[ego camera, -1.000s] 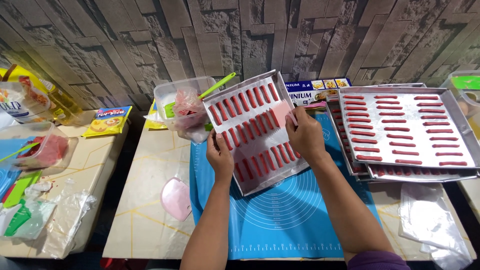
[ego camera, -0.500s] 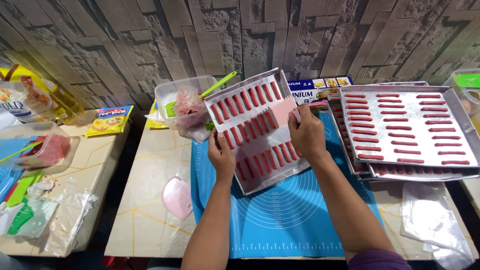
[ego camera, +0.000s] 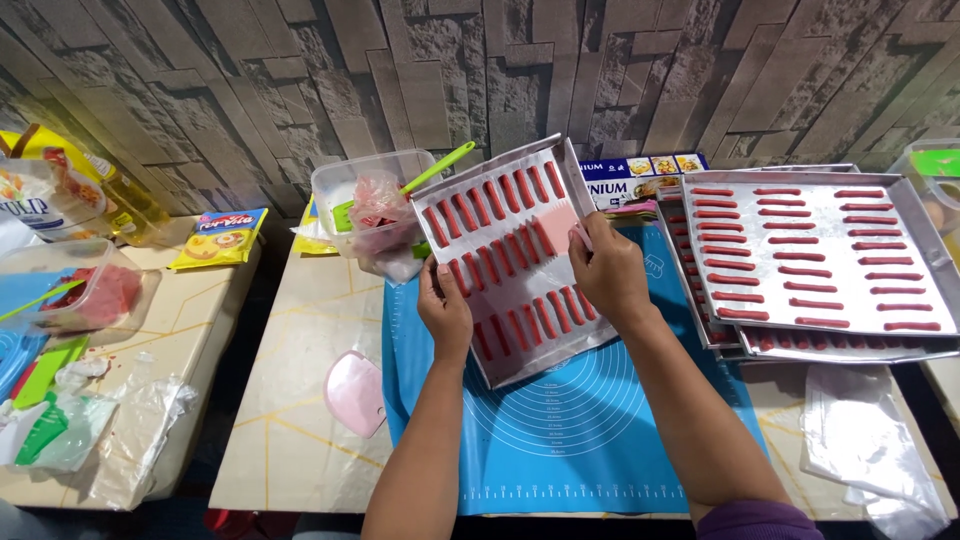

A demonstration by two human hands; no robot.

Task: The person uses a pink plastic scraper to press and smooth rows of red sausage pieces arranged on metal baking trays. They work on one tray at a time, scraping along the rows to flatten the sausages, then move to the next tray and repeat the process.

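Lower trays (ego camera: 735, 345) mostly hidden under top tray (ego camera: 925, 250). Green-lidded tub (ego camera: 935, 170) cut by right edge. Box (ego camera: 640, 175) half hidden behind lifted tray (ego camera: 500, 340).

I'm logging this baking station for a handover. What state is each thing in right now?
Baking tray: tilted, lifted above the mat, rows of red dough strips on it.
Left hand: grips the tray's left edge.
Right hand: grips its right edge.
Stacked trays: flat on the table, top one filled with strips.
Blue silicone mat: spread flat.
Clear tub: open, green spatula inside.
Pink scraper: lying flat.
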